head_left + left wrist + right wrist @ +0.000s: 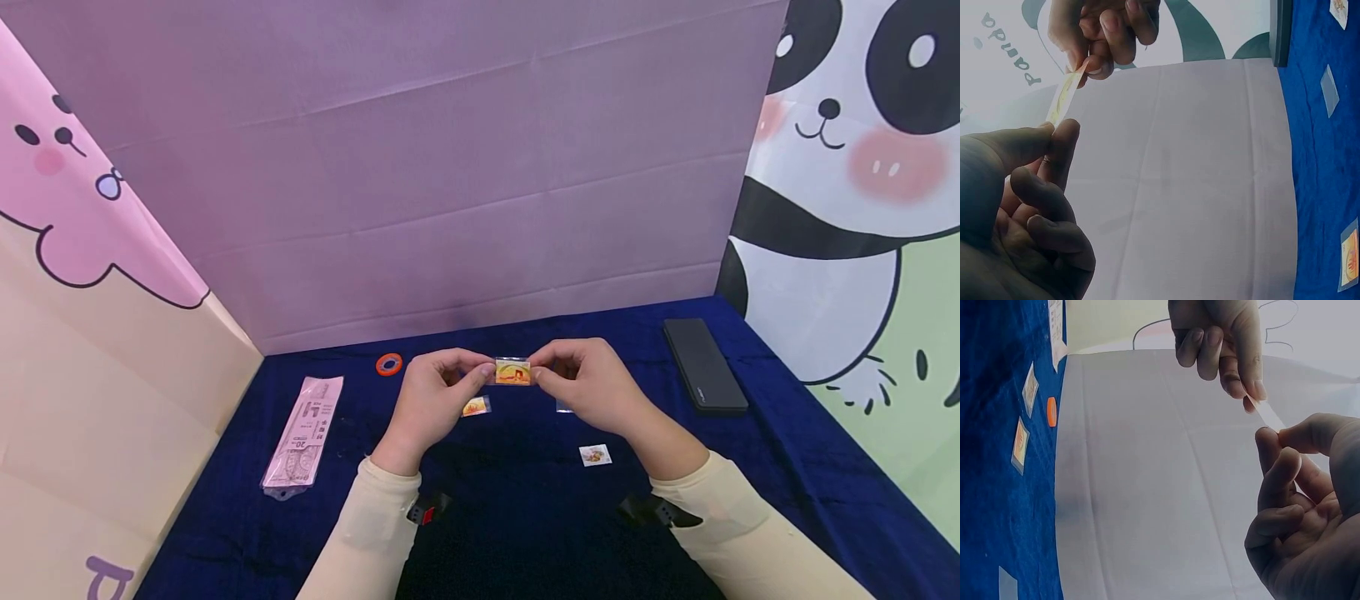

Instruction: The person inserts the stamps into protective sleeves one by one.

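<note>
Between both hands, raised over the table, is a small yellow-and-orange stamp in a clear sleeve [513, 372]. My left hand [435, 400] pinches its left edge between thumb and forefinger; my right hand [588, 387] pinches the right edge the same way. In both wrist views the sleeve appears nearly edge-on. Below the left hand lies another sleeved orange stamp [477, 406], and the right wrist view shows a second sleeved one [1030, 390] near it. Under the right hand a clear sleeve [1330, 90] lies on the cloth, partly hidden in the head view. A loose white-bordered stamp [595, 455] lies nearer me.
The table has a dark blue cloth [517, 533]. At left is a pink printed packet [303, 433], with an orange tape roll [388, 364] behind it. A flat black case [705, 365] lies at right. A purple backdrop [487, 183] and printed side panels stand around the table.
</note>
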`<state>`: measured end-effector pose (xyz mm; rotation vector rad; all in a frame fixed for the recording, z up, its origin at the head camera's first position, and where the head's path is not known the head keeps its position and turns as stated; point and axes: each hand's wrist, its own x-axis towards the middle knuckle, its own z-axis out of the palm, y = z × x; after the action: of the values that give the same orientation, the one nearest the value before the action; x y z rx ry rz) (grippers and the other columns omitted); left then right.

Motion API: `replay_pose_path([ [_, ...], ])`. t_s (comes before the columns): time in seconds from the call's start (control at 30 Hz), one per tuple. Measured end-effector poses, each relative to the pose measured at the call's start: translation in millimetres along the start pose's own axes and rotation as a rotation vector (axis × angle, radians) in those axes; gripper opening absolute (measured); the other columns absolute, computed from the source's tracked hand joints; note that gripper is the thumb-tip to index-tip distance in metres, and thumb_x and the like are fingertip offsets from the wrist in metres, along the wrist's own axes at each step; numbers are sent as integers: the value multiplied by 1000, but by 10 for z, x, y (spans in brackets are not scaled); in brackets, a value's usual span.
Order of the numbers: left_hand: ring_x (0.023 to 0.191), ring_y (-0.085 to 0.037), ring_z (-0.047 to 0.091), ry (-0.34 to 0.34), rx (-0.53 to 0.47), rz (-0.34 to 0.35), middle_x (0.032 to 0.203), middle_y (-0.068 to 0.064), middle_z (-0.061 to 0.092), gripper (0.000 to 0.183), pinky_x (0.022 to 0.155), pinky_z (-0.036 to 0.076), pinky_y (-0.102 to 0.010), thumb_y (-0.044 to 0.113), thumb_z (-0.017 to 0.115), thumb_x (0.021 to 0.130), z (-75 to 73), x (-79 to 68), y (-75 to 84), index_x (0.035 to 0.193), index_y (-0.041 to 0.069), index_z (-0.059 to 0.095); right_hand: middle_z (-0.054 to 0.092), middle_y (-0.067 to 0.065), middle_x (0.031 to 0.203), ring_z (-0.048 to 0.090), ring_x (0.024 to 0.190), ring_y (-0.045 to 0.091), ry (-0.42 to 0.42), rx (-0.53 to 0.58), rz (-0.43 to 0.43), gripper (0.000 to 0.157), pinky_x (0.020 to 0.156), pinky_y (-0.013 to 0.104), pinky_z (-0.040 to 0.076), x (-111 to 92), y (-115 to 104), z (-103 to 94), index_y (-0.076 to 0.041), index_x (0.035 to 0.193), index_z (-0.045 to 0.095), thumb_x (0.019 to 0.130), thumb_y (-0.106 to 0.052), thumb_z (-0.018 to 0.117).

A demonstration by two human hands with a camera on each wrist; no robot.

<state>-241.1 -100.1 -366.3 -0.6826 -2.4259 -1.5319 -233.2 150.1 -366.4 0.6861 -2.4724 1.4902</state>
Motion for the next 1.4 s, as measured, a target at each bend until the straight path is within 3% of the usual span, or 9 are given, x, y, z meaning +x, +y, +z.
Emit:
replay_pose_path([
  [1.4,55,-18,47,-35,-33,21,86,-1,74,13,47,38,-27,28,75,99,16,-3,4,105,19,83,65,4,80,53,64,21,-18,-11,-5,7,55,28,44,8,-5,10,-14,102,79,101,-17,73],
])
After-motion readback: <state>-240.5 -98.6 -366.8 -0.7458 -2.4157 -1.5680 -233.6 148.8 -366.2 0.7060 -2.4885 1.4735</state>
